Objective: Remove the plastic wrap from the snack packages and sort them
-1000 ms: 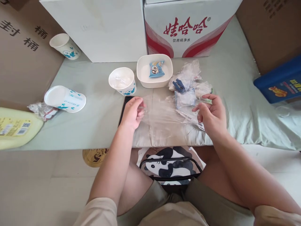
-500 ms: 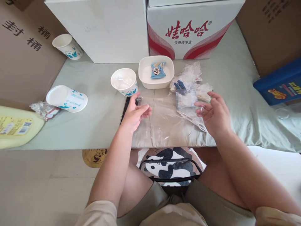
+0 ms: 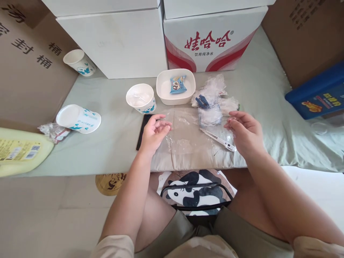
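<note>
Stretched between both hands, a thin clear plastic film point(image 3: 182, 143) hangs over the table's front part; whether it is a bag or a single sheet I cannot tell. My left hand point(image 3: 154, 134) pinches its left side between thumb and fingers. On the right side, my right hand point(image 3: 246, 133) grips it with bent fingers. Beneath or just behind the film lie a slim white pen-like tool point(image 3: 219, 139) and a crumpled heap of clear wrappers point(image 3: 212, 87) with a dark blue clip-like piece point(image 3: 202, 101) on top. A dark phone point(image 3: 141, 134) lies beside my left hand.
Behind the film stand a paper cup point(image 3: 141, 97) with clear plastic inside and a white bowl point(image 3: 160, 94) holding a blue snack packet point(image 3: 177, 85). Another cup point(image 3: 79, 119) lies tipped at left, near a yellow jug point(image 3: 24, 152). White cartons point(image 3: 113, 43) and a blue container point(image 3: 317, 95) border the table.
Both hands have closed more on the film, the right fingers curling in. The white tool now shows more plainly. The view has tilted slightly upward.
</note>
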Tool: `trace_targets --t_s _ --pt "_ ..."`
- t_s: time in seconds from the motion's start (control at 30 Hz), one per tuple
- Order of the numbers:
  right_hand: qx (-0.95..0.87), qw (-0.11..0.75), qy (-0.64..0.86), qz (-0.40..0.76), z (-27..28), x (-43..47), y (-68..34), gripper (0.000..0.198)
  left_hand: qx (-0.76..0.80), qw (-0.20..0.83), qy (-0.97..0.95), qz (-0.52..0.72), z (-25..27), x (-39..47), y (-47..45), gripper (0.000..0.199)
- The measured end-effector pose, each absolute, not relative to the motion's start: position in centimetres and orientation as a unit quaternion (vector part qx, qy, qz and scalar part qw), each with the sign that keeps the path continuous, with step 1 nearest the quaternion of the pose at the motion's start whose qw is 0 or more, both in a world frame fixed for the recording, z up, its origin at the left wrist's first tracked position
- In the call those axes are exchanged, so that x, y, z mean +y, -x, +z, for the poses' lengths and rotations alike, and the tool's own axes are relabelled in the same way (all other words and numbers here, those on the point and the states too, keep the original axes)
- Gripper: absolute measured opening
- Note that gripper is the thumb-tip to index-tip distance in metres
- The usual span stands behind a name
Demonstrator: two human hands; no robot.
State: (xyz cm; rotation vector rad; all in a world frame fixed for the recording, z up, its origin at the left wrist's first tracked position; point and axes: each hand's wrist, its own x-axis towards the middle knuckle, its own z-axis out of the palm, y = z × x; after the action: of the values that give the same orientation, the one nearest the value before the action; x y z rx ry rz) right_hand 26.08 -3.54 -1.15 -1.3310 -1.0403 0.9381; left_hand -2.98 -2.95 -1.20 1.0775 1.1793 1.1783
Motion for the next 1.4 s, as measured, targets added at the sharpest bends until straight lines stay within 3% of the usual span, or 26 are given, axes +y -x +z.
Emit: trace_targets --t_s 0.13,0.27,0.37,0.47,0.63,0.73,0.93,1.07,1.27,1.4 --pt "-0.49 0.567 0.543 0.379 -1.6 -3.4 -26.4 0.036 0.516 0.548 -0.505 0.424 -1.5 -2.9 3.1 0.041" --pt "-0.584 0.47 0.576 0.328 -1.8 -3.5 -26.8 0.047 0.547 0.482 -0.505 0.462 -2.2 -2.4 3.5 0.036" --pt "-0.638 0.401 0.616 0.229 -2.0 -3.5 -27.0 0.033 0.558 0.415 -0.529 0.486 -2.8 -2.1 4.1 0.034" --pt "-0.659 0.415 0.615 0.121 -2.2 -3.4 -27.0 0.013 0.552 0.362 -0.573 0.486 -2.9 -2.0 4.5 0.023" --pt "-0.682 0.434 0.585 0.061 -1.8 -3.5 -27.1 0.01 0.55 0.321 -0.582 0.506 -2.1 -2.0 4.8 0.011" --pt "-0.698 0.425 0.559 0.143 -0.9 -3.6 -27.5 0.015 0.515 0.34 -0.561 0.551 -1.8 -2.0 4.9 0.023" --pt "-0.636 0.297 0.525 0.481 1.4 -4.2 -27.8 0.045 0.428 0.5 -0.477 0.582 -1.1 -2.3 4.8 0.045" --pt "-0.557 0.223 0.457 0.656 2.2 -4.8 -27.6 0.053 0.466 0.454 -0.495 0.576 -1.2 -2.2 4.7 0.044" --pt "-0.46 0.21 0.399 0.765 1.6 -5.0 -28.1 0.052 0.485 0.469 -0.493 0.549 -1.0 -2.2 4.2 0.047" --pt "-0.479 0.285 0.428 0.711 0.4 -4.2 -27.4 0.053 0.529 0.571 -0.473 0.413 -0.4 -2.5 3.9 0.036"
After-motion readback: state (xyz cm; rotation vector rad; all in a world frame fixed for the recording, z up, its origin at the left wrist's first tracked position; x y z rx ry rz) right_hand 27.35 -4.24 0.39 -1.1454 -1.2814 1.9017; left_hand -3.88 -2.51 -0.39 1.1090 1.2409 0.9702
